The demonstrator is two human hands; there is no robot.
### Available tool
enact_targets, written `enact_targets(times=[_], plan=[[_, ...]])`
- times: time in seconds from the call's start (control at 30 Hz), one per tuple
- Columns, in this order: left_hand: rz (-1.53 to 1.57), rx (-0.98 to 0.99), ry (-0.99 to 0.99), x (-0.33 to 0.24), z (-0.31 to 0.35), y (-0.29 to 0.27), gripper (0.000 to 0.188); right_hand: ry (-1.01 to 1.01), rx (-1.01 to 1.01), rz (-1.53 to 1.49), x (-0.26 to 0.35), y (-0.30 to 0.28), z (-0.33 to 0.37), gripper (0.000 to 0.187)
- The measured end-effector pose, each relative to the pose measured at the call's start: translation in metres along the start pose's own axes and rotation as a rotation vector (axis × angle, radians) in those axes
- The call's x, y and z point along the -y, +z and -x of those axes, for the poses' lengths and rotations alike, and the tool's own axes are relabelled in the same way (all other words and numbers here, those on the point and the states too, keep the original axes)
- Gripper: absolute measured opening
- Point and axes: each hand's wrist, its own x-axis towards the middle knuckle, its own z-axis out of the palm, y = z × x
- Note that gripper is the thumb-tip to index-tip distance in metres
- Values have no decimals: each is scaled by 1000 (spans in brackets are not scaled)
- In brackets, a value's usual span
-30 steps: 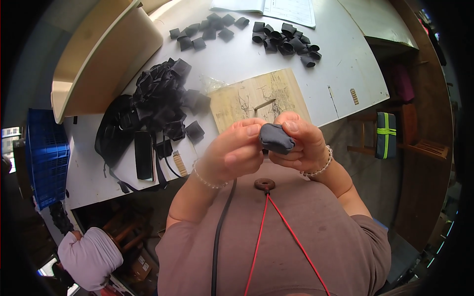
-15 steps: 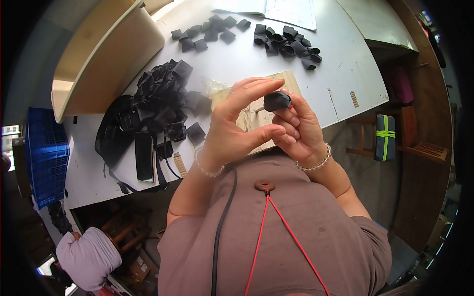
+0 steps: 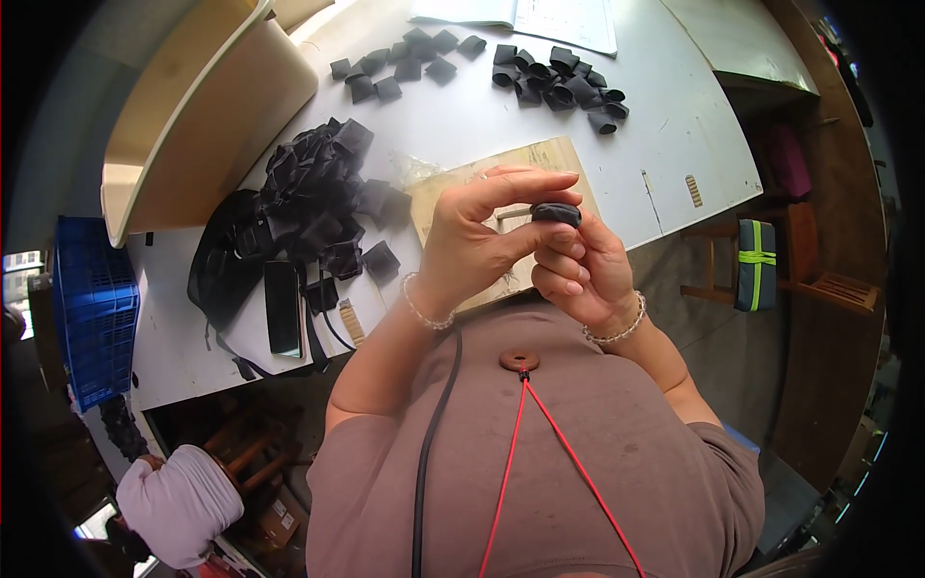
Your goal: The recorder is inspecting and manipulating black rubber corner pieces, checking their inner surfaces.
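Observation:
Above a pale wooden board [image 3: 438,207], both my hands hold one small black fabric loop [image 3: 556,213]. My left hand [image 3: 477,226] pinches it from the left, thumb below and fingers above, and the loop looks flattened. From the right, the fingertips of my right hand [image 3: 593,275] grip its other side, the remaining fingers curled in. A thin peg [image 3: 511,214] on the board shows partly behind my left hand. A big heap of black fabric pieces [image 3: 308,183] lies to the left. Farther back is a cluster of black loops [image 3: 559,82] standing open.
Flatter black pieces [image 3: 409,58] lie at the far side, near an open notebook [image 3: 564,24]. A phone [image 3: 283,308] and a black bag [image 3: 226,255] rest at left. A beige bin [image 3: 207,125] and a blue crate [image 3: 96,308] stand farther left. Another person's pale sleeve [image 3: 183,501] shows lower left.
My left thumb and fingers have closed onto the black loop, which was held by my right hand alone. The loop has moved slightly right and nearer, and has become flatter.

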Motion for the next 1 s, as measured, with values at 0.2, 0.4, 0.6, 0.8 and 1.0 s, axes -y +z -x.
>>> enact_targets(times=[0.2,0.4,0.6,0.8,1.0], plan=[[-302,25,325,21,3,-24,22,51,34,37,-3,0,-6,26],[-173,14,224,29,3,-22,18,47,179,-76,-6,-8,-2,27],[-192,59,247,34,3,-23,25,48,165,-92,-6,-16,-2,28],[-77,38,296,23,-1,-20,24,31,183,-73,-7,-6,-3,25],[254,-93,221,37,3,-20,22,60,60,-76,-11,7,-6,21]])
